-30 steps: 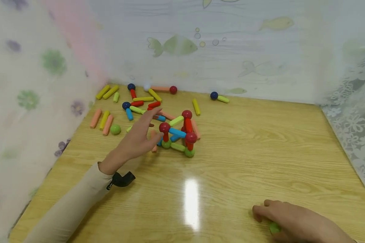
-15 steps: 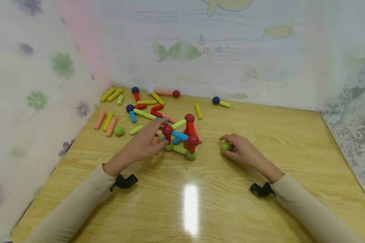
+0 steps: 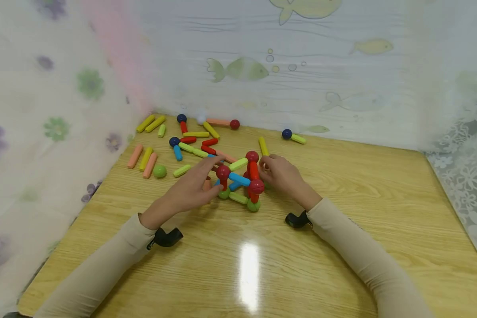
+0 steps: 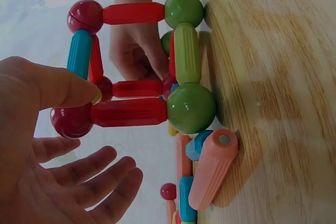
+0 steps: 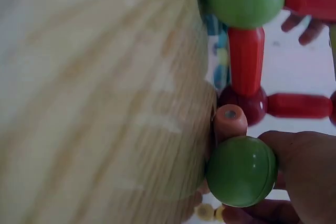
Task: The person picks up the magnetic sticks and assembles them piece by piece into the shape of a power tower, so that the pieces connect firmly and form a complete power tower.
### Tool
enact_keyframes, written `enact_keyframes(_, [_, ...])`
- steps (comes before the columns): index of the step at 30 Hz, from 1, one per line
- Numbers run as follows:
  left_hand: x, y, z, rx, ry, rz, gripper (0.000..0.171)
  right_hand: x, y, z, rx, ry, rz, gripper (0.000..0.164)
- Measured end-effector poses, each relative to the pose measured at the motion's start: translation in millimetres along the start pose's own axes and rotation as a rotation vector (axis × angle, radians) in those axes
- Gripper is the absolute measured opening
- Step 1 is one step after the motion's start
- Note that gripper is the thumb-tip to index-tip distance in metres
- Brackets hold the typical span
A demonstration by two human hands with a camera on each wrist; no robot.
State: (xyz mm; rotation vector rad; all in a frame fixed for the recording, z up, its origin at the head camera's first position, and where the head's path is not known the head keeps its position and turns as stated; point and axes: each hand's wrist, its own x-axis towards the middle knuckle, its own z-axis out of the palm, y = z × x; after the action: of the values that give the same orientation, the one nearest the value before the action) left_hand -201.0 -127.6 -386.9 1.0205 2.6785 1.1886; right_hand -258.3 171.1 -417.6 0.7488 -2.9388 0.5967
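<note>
A box-shaped frame (image 3: 240, 179) of magnetic rods and balls stands on the table, with dark red balls on top and green balls below. Around its left upper corner is my left hand (image 3: 192, 183), its thumb at a dark red ball (image 4: 73, 121) and its fingers loosely spread behind. My right hand (image 3: 284, 176) pinches a loose green ball (image 5: 241, 171) at the frame's right side, largely hidden by the hand in the head view. Right beside that ball, in the right wrist view, is the end of a salmon rod (image 5: 230, 121).
Loose yellow, red, blue and salmon rods lie behind and left of the frame. Another green ball (image 3: 160, 171) sits at left near a salmon rod (image 3: 150, 165). A dark blue ball (image 3: 287, 134) with a lime rod lies at the back. Patterned curtains (image 3: 238, 35) border the table.
My right hand has come from the front right of the table to the frame's right side, carrying the green ball. The left hand has stayed at the frame's left corner.
</note>
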Motion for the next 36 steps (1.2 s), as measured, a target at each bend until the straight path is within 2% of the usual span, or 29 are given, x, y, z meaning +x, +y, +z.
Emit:
enact_keyframes(6, [2.0,1.2,-0.1,0.000,0.021,0.022,0.066,1.3,13.6,0.4,0.016,0.030,0.026,0.024])
enact_keyframes(11, [3.2,0.7,0.7,0.001,0.026,0.055,0.065,7.9,15.6,-3.1,0.064,-0.029,0.079,0.035])
enact_keyframes(14, [4.7,0.2,1.9,0.001,0.024,0.069,0.065,16.6,14.2,-0.9,0.117,-0.068,0.097,0.033])
enact_keyframes(16, [5.6,-0.2,2.5,0.005,0.025,0.071,0.066,22.6,13.9,1.3,0.148,-0.066,0.104,0.030])
enact_keyframes(20, [7.4,-2.0,5.5,0.014,0.019,0.052,0.068,28.8,16.3,1.4,0.207,0.039,0.138,0.032])
enact_keyframes(24, [8.9,-3.1,10.9,0.017,-0.004,0.008,0.066,19.9,14.8,-12.6,0.385,0.217,0.143,0.036])
enact_keyframes(27, [10.1,-2.5,14.3,-0.001,-0.002,-0.020,0.065,8.7,9.8,-24.7,0.508,0.266,0.113,0.034])
enact_keyframes(30, [10.6,-1.5,15.6,-0.030,0.021,-0.035,0.063,1.8,6.7,-29.0,0.549,0.216,0.099,0.029])
enact_keyframes(36, [10.0,-1.9,16.0,-0.046,0.029,-0.057,0.062,3.5,14.1,-19.5,0.463,0.026,0.166,0.034])
